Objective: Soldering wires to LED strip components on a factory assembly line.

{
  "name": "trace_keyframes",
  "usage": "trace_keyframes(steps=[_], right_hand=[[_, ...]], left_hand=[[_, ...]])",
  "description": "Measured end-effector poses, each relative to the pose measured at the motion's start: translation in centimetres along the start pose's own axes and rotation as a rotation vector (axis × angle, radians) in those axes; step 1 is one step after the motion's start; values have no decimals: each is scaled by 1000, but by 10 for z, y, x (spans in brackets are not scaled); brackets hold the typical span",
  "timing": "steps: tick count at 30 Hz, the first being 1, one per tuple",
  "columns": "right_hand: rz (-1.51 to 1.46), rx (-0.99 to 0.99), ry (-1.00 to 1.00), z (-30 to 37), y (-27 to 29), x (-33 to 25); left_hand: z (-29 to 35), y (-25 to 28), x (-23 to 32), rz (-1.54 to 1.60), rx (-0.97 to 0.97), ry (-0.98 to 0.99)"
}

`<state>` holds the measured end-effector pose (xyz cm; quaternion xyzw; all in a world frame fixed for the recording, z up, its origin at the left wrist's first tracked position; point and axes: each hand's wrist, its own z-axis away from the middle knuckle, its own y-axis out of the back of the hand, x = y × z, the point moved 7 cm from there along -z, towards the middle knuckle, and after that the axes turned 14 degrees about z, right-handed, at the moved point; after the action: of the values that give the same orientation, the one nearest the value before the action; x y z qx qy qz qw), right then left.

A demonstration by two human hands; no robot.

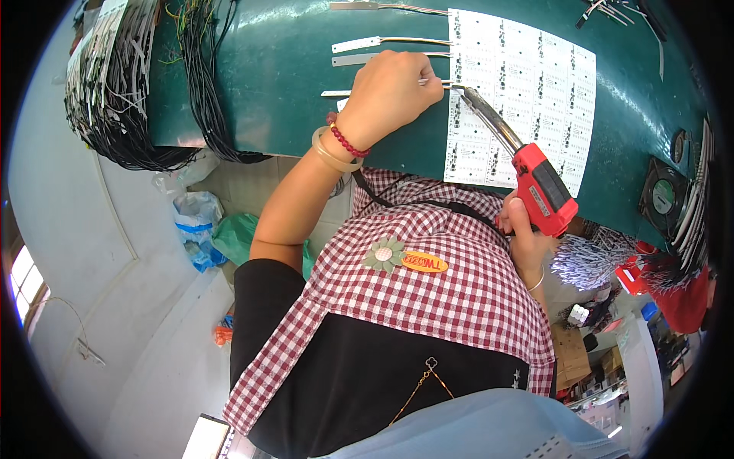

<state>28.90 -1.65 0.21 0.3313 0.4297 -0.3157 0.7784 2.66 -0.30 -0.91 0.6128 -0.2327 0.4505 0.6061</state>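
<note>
A white panel of circuit boards point(520, 73) lies on the green bench, with rows of small dark parts on it. Along its left edge, thin wires run out to narrow white strips point(356, 46). My left hand point(390, 86) is closed in a pinch on a thin wire point(434, 82) at that edge, and it covers part of the strips behind it. In my right hand point(523, 228) is a red and black soldering iron point(539, 187). Its dark tip meets the panel's left edge, right beside the pinched wire.
Bundles of black cable point(200, 84) and a thick stack of wired strips point(115, 92) hang over the bench's left side. A black fan point(664, 195) stands at the right edge, near bunched wires point(589, 260). Plastic bags point(195, 222) sit below on the left.
</note>
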Motion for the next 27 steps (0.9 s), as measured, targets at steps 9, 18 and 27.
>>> trace_keyframes(steps=[9, 18, 27], right_hand=[[-27, 64, -33, 4, 1, -9], [49, -40, -2, 5, -1, 1], [-310, 61, 68, 2, 13, -8]], left_hand=[[0, 0, 2, 4, -8, -18], [3, -1, 7, -28, 25, -45], [5, 0, 9, -54, 47, -83]])
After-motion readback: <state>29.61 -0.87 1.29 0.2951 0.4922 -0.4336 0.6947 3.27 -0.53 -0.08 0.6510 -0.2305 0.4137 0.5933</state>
